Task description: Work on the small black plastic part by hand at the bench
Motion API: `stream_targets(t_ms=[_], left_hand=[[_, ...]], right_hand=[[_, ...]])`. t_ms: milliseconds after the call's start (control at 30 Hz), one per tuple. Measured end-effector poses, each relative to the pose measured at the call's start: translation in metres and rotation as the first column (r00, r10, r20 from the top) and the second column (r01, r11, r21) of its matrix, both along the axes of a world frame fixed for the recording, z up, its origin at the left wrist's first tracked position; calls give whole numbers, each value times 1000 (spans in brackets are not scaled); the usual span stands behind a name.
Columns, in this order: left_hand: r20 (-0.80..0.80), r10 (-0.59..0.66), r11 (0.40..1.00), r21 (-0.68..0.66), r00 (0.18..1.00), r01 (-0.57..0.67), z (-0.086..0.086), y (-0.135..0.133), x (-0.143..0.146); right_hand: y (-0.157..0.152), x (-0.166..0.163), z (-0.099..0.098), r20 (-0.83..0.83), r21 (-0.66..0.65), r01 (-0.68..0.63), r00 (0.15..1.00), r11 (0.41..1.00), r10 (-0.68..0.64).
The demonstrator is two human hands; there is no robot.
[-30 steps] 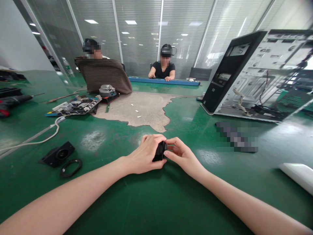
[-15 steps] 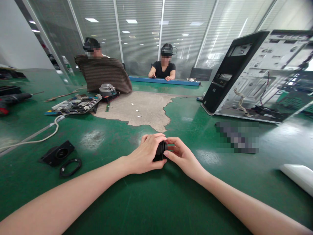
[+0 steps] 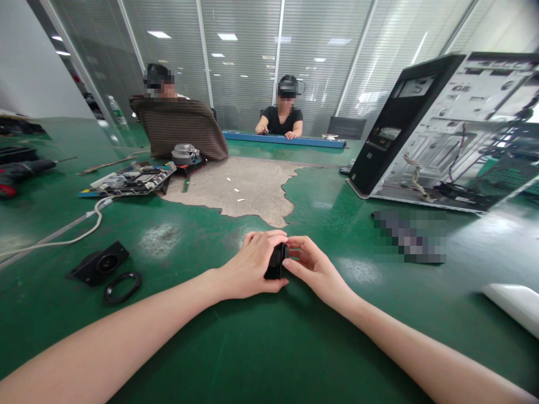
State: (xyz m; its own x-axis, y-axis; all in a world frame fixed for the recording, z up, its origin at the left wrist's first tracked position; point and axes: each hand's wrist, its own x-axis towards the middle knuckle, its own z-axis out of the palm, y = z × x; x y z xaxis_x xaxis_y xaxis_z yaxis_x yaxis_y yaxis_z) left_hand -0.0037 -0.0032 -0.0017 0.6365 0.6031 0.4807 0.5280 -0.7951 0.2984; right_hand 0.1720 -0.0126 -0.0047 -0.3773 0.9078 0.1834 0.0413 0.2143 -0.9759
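Both hands meet low over the tabletop (image 3: 269, 353): left hand (image 3: 251, 265) clamps the small black part (image 3: 277, 262) upright, right hand (image 3: 314, 268) pinching its right edge.

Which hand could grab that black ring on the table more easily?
Probably the left hand: the black ring lies on its side, while the right hand is farther off. Both grip a small black part.

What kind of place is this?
Probably an electronics repair workshop in an office. An opened computer case stands on the green table, a bare circuit board lies on it too, and the left hand and right hand grip a small black part.
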Motion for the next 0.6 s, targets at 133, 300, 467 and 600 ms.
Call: stream_targets(t_ms=[133, 300, 467, 600], left_hand=[[-6, 10, 1000, -7, 1000, -10, 1, 0, 0], [-20, 20, 1000, 1, 1000, -20, 2, -1, 1], [-21, 25, 1000, 9, 999, -25, 0, 0, 0], [-33, 23, 1000, 4, 999, -23, 0, 1, 0]], right_hand=[[-1, 1, 0, -19, -7, -58, 998, 998, 58], [-3, 1, 2, -38, 5, -58, 998, 998, 58], [-2, 1, 1, -36, -5, -33, 999, 999, 33], [0, 1, 0, -40, -23, -63, 997, 998, 62]])
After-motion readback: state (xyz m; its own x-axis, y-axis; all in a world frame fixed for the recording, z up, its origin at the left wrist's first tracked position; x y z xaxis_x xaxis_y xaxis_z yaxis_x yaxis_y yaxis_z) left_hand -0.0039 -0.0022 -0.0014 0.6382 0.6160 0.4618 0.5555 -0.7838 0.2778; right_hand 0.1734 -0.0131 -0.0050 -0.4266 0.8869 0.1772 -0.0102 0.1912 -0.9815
